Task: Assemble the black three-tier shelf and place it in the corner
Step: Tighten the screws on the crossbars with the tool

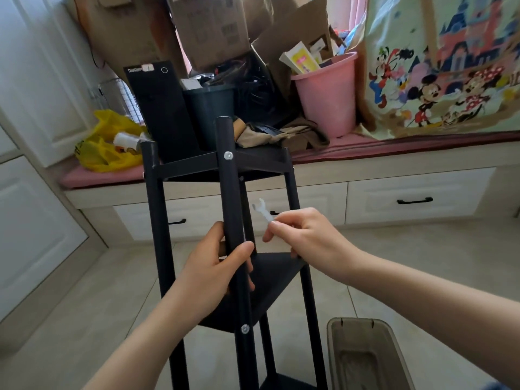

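Tiled floor point(394, 263) underfoot. Left hand point(213, 274) wraps the front post point(229, 192) of the black shelf point(253, 161), which stands upright. Right hand point(304, 237) pinches a small white spanner point(263, 211). Shelf looks light, rigid and tippy; grip the posts, not the tiers. Cluttered window seat point(394, 153) behind.
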Action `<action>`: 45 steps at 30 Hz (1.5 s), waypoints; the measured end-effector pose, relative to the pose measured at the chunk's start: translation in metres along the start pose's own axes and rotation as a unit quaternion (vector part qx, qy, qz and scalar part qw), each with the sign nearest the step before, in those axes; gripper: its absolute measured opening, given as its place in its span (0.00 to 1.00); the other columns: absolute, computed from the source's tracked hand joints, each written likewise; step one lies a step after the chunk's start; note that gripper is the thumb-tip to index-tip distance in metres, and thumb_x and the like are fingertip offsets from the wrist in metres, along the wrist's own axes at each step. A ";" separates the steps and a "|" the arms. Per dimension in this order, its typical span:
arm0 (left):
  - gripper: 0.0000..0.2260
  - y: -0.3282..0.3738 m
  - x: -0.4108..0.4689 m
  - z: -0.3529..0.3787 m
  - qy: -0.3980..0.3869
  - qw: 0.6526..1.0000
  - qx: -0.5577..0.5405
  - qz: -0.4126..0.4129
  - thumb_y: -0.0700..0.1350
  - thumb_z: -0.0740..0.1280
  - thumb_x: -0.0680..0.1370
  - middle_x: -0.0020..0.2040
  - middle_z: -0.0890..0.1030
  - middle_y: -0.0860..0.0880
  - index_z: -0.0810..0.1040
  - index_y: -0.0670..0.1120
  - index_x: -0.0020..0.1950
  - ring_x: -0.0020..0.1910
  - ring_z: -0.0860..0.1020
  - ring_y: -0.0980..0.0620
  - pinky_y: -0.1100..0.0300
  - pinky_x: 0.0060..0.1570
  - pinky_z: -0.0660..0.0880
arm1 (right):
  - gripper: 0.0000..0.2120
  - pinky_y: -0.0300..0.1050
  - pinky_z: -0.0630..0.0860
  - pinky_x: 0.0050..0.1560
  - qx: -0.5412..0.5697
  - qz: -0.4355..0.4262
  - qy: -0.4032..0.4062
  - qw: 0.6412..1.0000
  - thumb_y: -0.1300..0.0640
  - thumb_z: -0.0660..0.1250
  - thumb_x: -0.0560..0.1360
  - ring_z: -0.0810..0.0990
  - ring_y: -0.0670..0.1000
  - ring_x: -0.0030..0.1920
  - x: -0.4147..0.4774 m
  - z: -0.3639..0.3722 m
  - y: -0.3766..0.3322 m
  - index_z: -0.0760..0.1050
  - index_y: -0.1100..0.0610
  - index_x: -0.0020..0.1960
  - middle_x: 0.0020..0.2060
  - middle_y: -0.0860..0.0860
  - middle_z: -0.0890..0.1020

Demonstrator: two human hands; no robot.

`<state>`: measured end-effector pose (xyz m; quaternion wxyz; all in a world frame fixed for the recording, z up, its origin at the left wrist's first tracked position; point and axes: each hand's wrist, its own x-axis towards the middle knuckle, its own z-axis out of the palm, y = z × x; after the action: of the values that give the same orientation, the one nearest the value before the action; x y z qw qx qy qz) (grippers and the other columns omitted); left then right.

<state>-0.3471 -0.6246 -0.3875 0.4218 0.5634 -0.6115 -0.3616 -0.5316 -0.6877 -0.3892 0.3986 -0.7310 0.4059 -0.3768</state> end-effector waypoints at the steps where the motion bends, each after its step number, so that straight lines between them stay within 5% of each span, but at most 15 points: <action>1: 0.05 0.000 0.000 -0.001 -0.007 1.000 -0.003 -0.004 0.46 0.66 0.82 0.39 0.83 0.45 0.74 0.51 0.56 0.35 0.85 0.44 0.59 0.35 0.81 | 0.14 0.41 0.72 0.38 0.014 0.005 0.008 1.000 0.54 0.63 0.80 0.75 0.40 0.32 0.003 0.002 -0.002 0.84 0.50 0.39 0.32 0.46 0.81; 5: 0.05 -0.001 -0.002 -0.004 -0.025 1.000 0.005 -0.010 0.47 0.66 0.81 0.40 0.84 0.46 0.74 0.52 0.56 0.36 0.85 0.44 0.59 0.35 0.81 | 0.11 0.40 0.72 0.43 0.086 0.055 0.023 0.994 0.56 0.65 0.79 0.74 0.37 0.30 0.013 0.009 -0.004 0.85 0.52 0.43 0.28 0.38 0.79; 10: 0.05 -0.002 0.004 -0.011 0.003 0.998 0.063 0.015 0.44 0.66 0.81 0.38 0.83 0.47 0.73 0.51 0.55 0.32 0.85 0.44 0.54 0.34 0.83 | 0.10 0.41 0.72 0.36 0.195 0.078 0.008 0.978 0.61 0.65 0.79 0.71 0.44 0.28 0.020 0.010 -0.009 0.84 0.60 0.48 0.26 0.47 0.74; 13: 0.04 -0.004 0.008 -0.010 0.062 0.990 0.116 0.049 0.46 0.65 0.82 0.35 0.82 0.46 0.71 0.51 0.53 0.28 0.83 0.47 0.56 0.30 0.81 | 0.09 0.41 0.72 0.37 0.183 0.074 0.006 0.980 0.60 0.66 0.78 0.72 0.45 0.31 0.023 0.017 -0.012 0.85 0.59 0.47 0.28 0.47 0.77; 18: 0.06 -0.008 0.006 -0.007 0.096 0.975 0.172 0.098 0.47 0.64 0.82 0.31 0.80 0.46 0.68 0.54 0.49 0.25 0.82 0.51 0.54 0.27 0.80 | 0.10 0.37 0.71 0.38 0.146 0.058 0.028 0.987 0.56 0.65 0.79 0.72 0.40 0.35 0.030 0.022 -0.015 0.84 0.51 0.44 0.24 0.33 0.75; 23: 0.06 -0.010 0.006 -0.006 0.107 0.970 0.190 0.104 0.46 0.64 0.81 0.30 0.80 0.47 0.68 0.52 0.48 0.24 0.81 0.52 0.49 0.27 0.79 | 0.07 0.38 0.69 0.31 0.188 0.077 0.043 0.978 0.61 0.66 0.78 0.69 0.46 0.29 0.037 0.024 -0.018 0.84 0.60 0.48 0.28 0.49 0.70; 28: 0.06 -0.009 0.004 -0.006 0.096 0.975 0.180 0.091 0.47 0.64 0.81 0.30 0.80 0.45 0.68 0.52 0.47 0.24 0.81 0.50 0.48 0.27 0.79 | 0.07 0.37 0.73 0.35 0.146 0.053 0.047 0.987 0.58 0.68 0.77 0.73 0.44 0.30 0.040 0.026 -0.027 0.84 0.59 0.46 0.28 0.48 0.75; 34: 0.05 -0.011 -0.002 -0.010 0.093 0.970 0.192 0.114 0.48 0.65 0.78 0.33 0.82 0.50 0.69 0.54 0.46 0.28 0.82 0.53 0.56 0.32 0.81 | 0.17 0.43 0.73 0.40 0.120 0.020 0.047 0.991 0.58 0.67 0.78 0.73 0.46 0.32 0.039 0.030 -0.036 0.77 0.49 0.31 0.26 0.46 0.74; 39: 0.05 -0.013 -0.008 -0.012 0.089 0.979 0.154 0.104 0.48 0.65 0.79 0.35 0.82 0.51 0.69 0.52 0.47 0.25 0.82 0.50 0.63 0.25 0.77 | 0.16 0.36 0.69 0.38 0.099 -0.009 0.050 0.994 0.58 0.67 0.79 0.74 0.38 0.29 0.035 0.031 -0.036 0.77 0.47 0.33 0.22 0.36 0.75; 45: 0.04 -0.017 -0.014 -0.017 0.097 0.976 0.167 0.100 0.48 0.65 0.79 0.37 0.82 0.52 0.69 0.52 0.48 0.26 0.82 0.51 0.61 0.27 0.79 | 0.09 0.38 0.69 0.33 0.137 -0.013 0.054 0.989 0.60 0.67 0.79 0.71 0.45 0.30 0.033 0.034 -0.040 0.83 0.55 0.41 0.27 0.46 0.74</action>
<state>-0.3246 -0.6122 -0.3982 0.4125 0.5945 -0.6728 -0.1543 -0.4778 -0.6936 -0.3598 0.4673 -0.6532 0.3616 -0.4735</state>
